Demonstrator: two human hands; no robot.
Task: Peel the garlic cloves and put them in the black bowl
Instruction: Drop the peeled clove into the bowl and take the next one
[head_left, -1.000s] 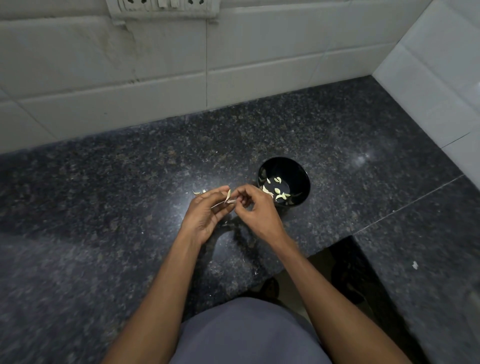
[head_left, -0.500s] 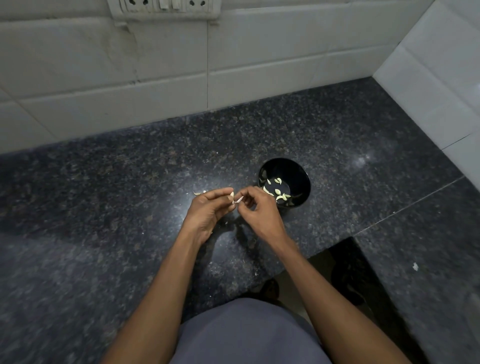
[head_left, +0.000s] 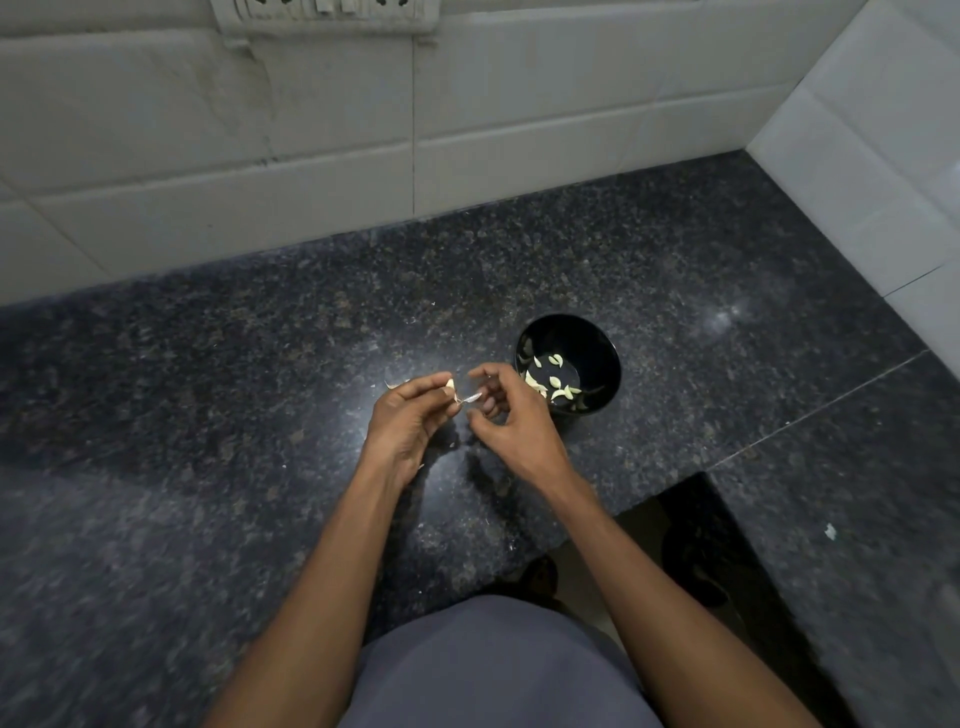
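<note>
Above the dark speckled granite surface (head_left: 260, 415), the left hand (head_left: 410, 423) pinches a small pale garlic clove (head_left: 450, 385) between thumb and forefinger. A thin papery strip of skin (head_left: 470, 399) stretches from it to the fingertips of the right hand (head_left: 511, 421), which nip its far end. The round black bowl (head_left: 597, 338), holding several pale peeled cloves (head_left: 556, 387), sits just beyond the right hand.
</note>
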